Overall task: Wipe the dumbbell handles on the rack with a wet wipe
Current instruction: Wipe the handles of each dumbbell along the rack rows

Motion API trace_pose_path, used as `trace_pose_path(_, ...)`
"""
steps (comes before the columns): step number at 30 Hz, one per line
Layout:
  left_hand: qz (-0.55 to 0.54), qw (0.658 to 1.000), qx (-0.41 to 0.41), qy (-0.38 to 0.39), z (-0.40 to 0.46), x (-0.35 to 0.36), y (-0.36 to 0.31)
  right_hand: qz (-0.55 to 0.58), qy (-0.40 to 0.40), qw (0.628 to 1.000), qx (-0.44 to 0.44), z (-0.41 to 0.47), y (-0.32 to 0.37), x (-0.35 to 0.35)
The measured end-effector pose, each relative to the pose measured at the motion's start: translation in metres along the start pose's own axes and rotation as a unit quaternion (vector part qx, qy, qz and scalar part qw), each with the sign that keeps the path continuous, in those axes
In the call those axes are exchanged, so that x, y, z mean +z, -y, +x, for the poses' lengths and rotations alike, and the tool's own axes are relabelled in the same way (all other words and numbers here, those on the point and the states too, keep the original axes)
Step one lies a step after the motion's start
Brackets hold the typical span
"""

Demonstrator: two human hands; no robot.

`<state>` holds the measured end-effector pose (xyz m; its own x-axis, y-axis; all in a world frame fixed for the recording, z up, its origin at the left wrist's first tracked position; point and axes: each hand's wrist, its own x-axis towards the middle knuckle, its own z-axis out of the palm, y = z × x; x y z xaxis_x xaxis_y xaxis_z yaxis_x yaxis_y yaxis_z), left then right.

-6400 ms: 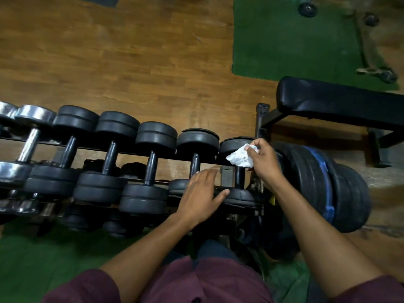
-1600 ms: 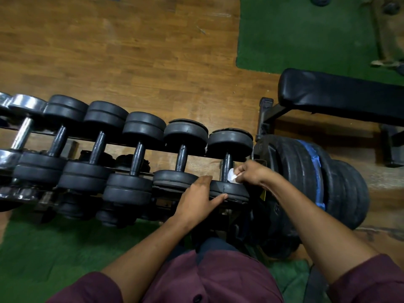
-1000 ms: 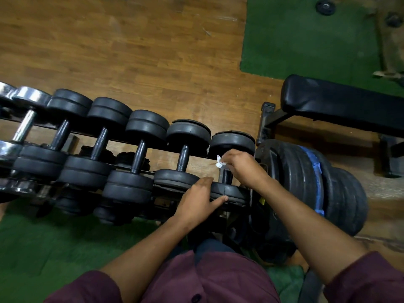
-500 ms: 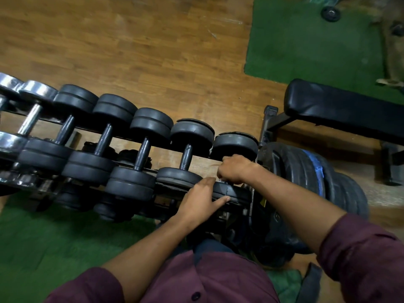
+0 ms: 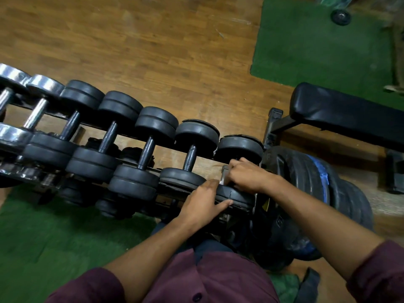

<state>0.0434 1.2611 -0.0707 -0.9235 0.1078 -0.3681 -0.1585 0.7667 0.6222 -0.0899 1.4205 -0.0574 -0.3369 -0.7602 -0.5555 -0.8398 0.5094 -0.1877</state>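
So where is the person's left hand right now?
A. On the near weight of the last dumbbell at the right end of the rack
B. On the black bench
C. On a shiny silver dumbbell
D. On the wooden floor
A: the left hand rests with straight fingers on the near black head of the rightmost dumbbell, next to the right hand, which is curled around that dumbbell's handle.

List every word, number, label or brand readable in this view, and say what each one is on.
None can be read.
The yellow label on the rack's end post, below the right hand: mostly hidden, no letters legible.
Raised marking on the black weight plates beside the rack: too dark and blurred to make out.
Dumbbell ends, including the one under the left hand: no visible numbers.
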Motion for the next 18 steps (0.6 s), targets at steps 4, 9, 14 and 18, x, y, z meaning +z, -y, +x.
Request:
trace_pose_path(4, 0.003, 1.000, -0.002, 0.003, 0.001, 0.000, 0.001, 0.070, -0.073, 0.995, 0.019, -0.021, -0.003, 0.015)
trace_pose_path(9, 0.005, 1.000, 0.003, 0.001, 0.002, 0.000, 0.001, 0.224, -0.120, 0.959, 0.122, -0.031, -0.006, 0.036)
trace_pose_path(14, 0.010, 1.000, 0.007, -0.003, 0.002, -0.001, 0.000, 0.376, -0.123, 0.876, 0.276, -0.030, -0.002, 0.046)
trace_pose_path(18, 0.011, 1.000, 0.008, -0.003, 0.001, -0.003, 0.000, 0.446, -0.059, 0.821, 0.351, -0.020, -0.006, 0.062)
